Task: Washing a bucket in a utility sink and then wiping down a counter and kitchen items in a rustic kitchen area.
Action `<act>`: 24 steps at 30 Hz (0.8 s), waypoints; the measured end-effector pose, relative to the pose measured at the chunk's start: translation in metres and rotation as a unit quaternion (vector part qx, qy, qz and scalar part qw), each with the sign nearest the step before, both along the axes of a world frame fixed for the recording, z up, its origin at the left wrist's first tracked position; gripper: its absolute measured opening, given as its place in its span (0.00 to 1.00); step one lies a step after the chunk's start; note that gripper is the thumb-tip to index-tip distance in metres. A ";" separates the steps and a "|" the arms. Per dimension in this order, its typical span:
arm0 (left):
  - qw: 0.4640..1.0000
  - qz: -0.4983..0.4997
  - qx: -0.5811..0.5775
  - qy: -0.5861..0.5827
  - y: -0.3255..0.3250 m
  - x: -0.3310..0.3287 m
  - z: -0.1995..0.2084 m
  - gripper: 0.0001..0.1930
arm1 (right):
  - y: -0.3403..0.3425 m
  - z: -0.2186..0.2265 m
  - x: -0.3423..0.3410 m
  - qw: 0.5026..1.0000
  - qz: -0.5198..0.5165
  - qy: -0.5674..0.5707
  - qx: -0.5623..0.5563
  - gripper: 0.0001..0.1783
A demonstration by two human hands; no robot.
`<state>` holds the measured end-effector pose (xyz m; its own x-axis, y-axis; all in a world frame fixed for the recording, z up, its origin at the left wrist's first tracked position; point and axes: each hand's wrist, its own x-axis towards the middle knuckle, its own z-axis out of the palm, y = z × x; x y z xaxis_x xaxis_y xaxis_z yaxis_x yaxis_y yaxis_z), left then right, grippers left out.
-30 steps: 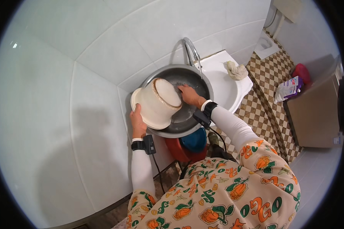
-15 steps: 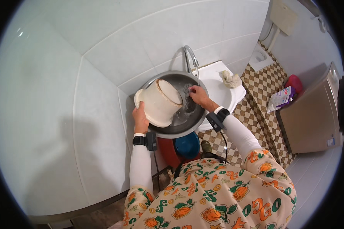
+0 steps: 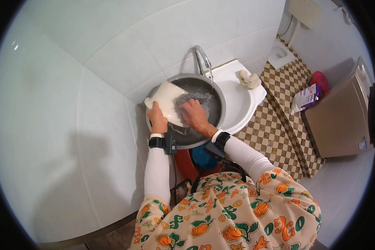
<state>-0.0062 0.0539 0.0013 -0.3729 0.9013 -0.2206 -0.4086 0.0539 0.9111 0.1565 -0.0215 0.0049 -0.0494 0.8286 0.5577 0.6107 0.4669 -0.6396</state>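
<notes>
Right hand (image 3: 196, 117) swings from the tap (image 3: 201, 55), now curled over a grey, probably mesh scourer (image 3: 198, 98) meeting the cream pot (image 3: 167, 93); left hand (image 3: 157, 118) grips its rim (image 3: 148, 101).

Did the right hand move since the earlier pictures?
Yes. Against the tap, the right hand has moved left and nearer the person, away from the spout, and is now over the pot.

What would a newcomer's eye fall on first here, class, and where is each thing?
The tilted cream pot over the grey basin stands out first, held by the left hand while the right hand holds a grey scrubber against it. A curved tap behind the basin runs water into it, and a brown-and-cream checked floor spreads to the right.
</notes>
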 end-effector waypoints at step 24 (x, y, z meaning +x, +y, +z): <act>0.996 -0.005 0.022 -0.090 -0.053 0.034 -0.007 0.24 | -0.015 0.007 -0.025 0.959 -0.024 -0.017 -0.282 0.27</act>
<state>0.0281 0.0006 -0.0054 -0.3225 0.9145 -0.2441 -0.5652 0.0208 0.8247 0.1312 -0.0366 0.0121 -0.0131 0.9997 0.0184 0.6484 0.0226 -0.7609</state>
